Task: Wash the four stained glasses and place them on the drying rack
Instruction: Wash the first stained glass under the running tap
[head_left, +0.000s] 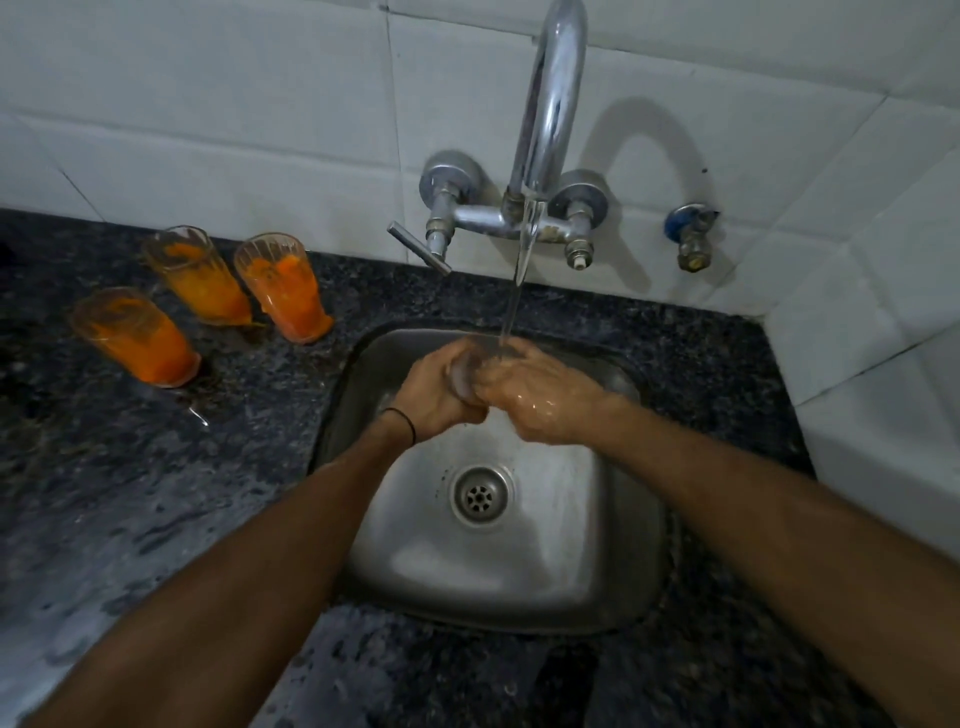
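Sink front open around drain, tap overhanging its back, 3 glasses crowding left counter, right wall close

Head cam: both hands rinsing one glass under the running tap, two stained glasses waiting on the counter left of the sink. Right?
Not quite: three stained glasses wait on the counter, not two: one near, two behind. The head view shows it. The rest holds: left hand and right hand hold one glass under the running tap.

Dim kitchen light, faucet shadow on tiled wall, wide-angle bending at edges, soft focus throughout
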